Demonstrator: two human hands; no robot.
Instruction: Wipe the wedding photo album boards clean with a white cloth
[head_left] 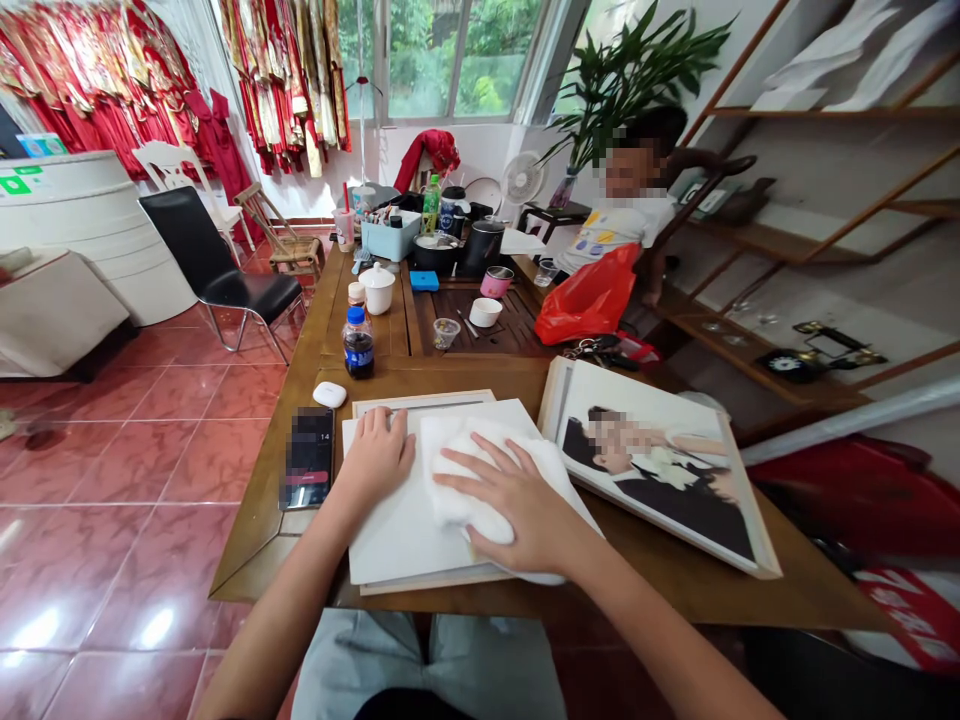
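Note:
A white rectangular board lies in front of me on a light-framed panel whose edges show beneath it. My left hand rests flat on the board's left part, fingers stretched out, holding nothing. On the board's right part is a folded white cloth. My right hand presses down on this cloth from above with spread fingers, hiding part of it. To the right, a framed photo of people in dark and white clothes lies tilted on the table.
Left of the board are a phone, a white earbud case and a dark drink bottle. Behind are a tea tray, cups and a red plastic bag. A person sits at the far right side.

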